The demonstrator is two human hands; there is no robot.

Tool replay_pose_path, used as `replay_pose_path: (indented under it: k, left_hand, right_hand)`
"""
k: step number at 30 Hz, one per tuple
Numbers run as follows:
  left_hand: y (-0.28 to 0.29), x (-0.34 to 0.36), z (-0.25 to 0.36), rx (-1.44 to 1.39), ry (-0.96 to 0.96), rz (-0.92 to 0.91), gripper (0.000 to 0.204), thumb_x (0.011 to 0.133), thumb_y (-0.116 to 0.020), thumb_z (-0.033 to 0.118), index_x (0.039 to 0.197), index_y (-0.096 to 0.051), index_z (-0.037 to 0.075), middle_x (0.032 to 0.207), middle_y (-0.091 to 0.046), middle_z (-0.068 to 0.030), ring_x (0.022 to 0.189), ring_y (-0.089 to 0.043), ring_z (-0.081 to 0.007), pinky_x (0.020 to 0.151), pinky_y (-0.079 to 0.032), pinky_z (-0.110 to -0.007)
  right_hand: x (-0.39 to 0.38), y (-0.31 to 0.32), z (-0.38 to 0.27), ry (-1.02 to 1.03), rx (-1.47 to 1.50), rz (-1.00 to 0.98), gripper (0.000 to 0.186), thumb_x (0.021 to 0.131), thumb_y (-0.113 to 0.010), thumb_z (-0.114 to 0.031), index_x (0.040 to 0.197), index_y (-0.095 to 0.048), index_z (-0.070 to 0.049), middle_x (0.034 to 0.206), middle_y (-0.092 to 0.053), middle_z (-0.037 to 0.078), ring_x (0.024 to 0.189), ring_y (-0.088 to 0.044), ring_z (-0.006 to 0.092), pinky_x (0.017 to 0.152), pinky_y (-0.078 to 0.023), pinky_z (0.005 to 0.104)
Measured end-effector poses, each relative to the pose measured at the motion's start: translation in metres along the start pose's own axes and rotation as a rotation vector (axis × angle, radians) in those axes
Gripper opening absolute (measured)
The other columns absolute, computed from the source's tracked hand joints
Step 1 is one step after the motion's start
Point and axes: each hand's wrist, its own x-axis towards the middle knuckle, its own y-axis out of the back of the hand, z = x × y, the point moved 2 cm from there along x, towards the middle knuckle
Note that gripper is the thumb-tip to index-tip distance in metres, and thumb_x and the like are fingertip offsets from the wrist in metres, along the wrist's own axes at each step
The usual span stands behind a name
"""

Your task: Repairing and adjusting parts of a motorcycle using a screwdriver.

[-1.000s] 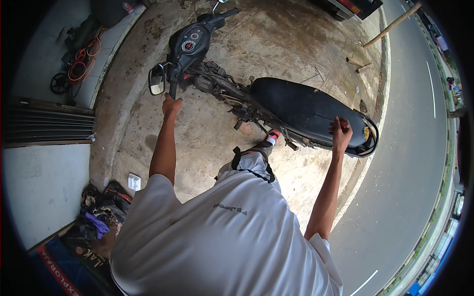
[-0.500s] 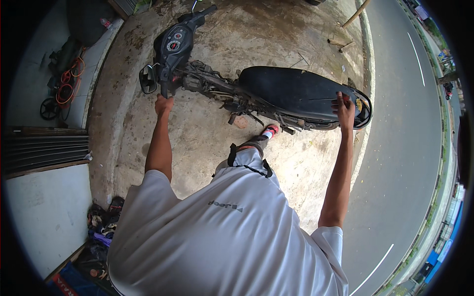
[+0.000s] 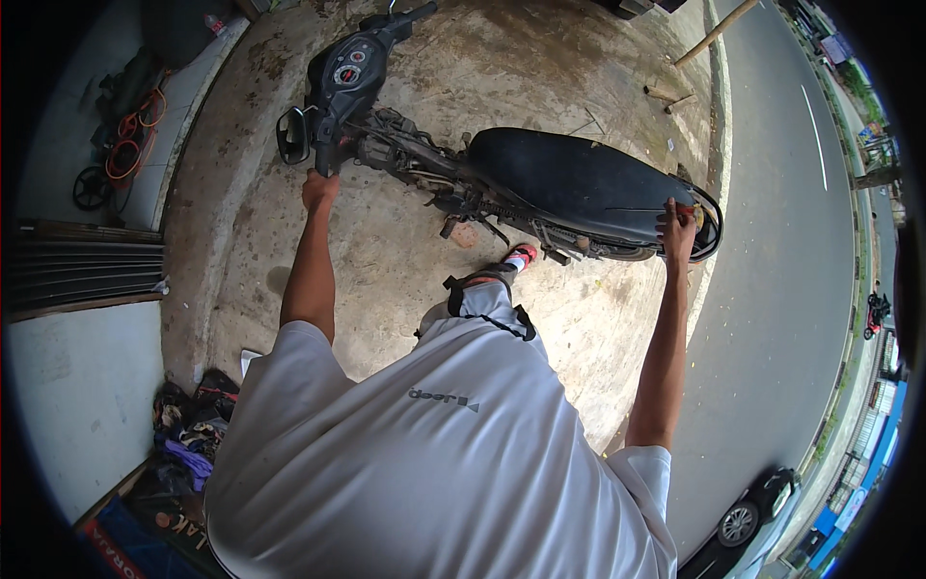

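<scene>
A partly stripped black motorcycle (image 3: pixel 453 183) stands crosswise before me, its frame and engine parts bare between the front panel and the long black seat (image 3: pixel 569 179). My left hand (image 3: pixel 320 189) is closed round the near handlebar grip, below the round mirror (image 3: pixel 293 135). At the tail, my right hand (image 3: pixel 677 234) is curled over the rear edge of the seat, beside the black rear rail (image 3: pixel 716 227). Its palm side is hidden. One foot in a red shoe (image 3: pixel 523 255) shows beside the bike's near side.
Stained concrete (image 3: pixel 386 289) lies under the bike. A road (image 3: pixel 781 270) runs along the right, with a dark car (image 3: pixel 748 521) on it. Left are a white wall (image 3: pixel 82 405), an orange hose (image 3: pixel 130 140) and a heap of cloth and bags (image 3: pixel 193 439). Wooden poles (image 3: pixel 714 34) stand far right.
The view has shifted slightly. A dark car has come into sight at the lower right, and a distant red motorbike appears lower along the road's far side. Both hands keep their places on the bike.
</scene>
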Motion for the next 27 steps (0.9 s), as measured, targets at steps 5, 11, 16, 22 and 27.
replay_pose_path:
  k: [5, 11, 16, 22, 27]
  left_hand:
    - [0.001, -0.001, -0.001, 0.005, -0.008, 0.007, 0.047, 0.074, -0.066, 0.035, 0.11, -0.053, 0.007, 0.104, -0.065, -0.0191, 0.097, -0.063, -0.0354, 0.082, -0.05, -0.043]
    - [0.002, -0.001, -0.006, 0.011, 0.007, 0.012, 0.048, 0.073, -0.066, 0.034, 0.11, -0.053, 0.007, 0.104, -0.065, -0.0184, 0.096, -0.063, -0.035, 0.082, -0.05, -0.043]
    - [-0.003, 0.0, -0.004, -0.002, -0.041, 0.024, 0.049, 0.073, -0.066, 0.033, 0.111, -0.052, 0.007, 0.103, -0.065, -0.0177, 0.095, -0.063, -0.0356, 0.082, -0.05, -0.043]
    - [0.0, -0.007, 0.002, -0.032, -0.076, 0.023, 0.046, 0.072, -0.066, 0.031, 0.108, -0.051, 0.006, 0.102, -0.065, -0.0196, 0.094, -0.063, -0.0363, 0.082, -0.05, -0.044]
    - [0.004, -0.01, -0.003, -0.022, -0.06, 0.04, 0.046, 0.073, -0.066, 0.031, 0.108, -0.051, 0.006, 0.101, -0.065, -0.0195, 0.095, -0.063, -0.0362, 0.081, -0.051, -0.044]
  right_hand:
    - [0.007, 0.021, -0.039, 0.194, -0.136, 0.0, 0.043, 0.088, -0.06, -0.042, 0.083, -0.062, 0.001, 0.065, -0.062, 0.007, 0.052, -0.057, 0.0127, 0.048, -0.043, 0.0269]
    - [-0.01, 0.037, -0.088, 0.399, -0.329, 0.384, 0.037, 0.089, -0.058, -0.035, 0.083, -0.062, 0.001, 0.068, -0.064, 0.015, 0.058, -0.061, 0.0281, 0.055, -0.046, 0.0368]
    - [0.005, 0.027, 0.013, 0.163, -0.284, 0.349, 0.042, 0.091, -0.053, -0.039, 0.085, -0.063, 0.002, 0.072, -0.065, 0.018, 0.065, -0.064, 0.0327, 0.058, -0.048, 0.0412]
    - [-0.004, 0.041, -0.023, 0.265, -0.266, 0.209, 0.045, 0.092, -0.053, -0.04, 0.08, -0.062, 0.002, 0.062, -0.063, 0.008, 0.053, -0.058, 0.0167, 0.051, -0.045, 0.032]
    - [-0.016, 0.044, -0.064, 0.409, -0.248, 0.495, 0.045, 0.093, -0.052, -0.038, 0.078, -0.061, 0.004, 0.062, -0.062, 0.015, 0.055, -0.061, 0.0255, 0.051, -0.044, 0.0369]
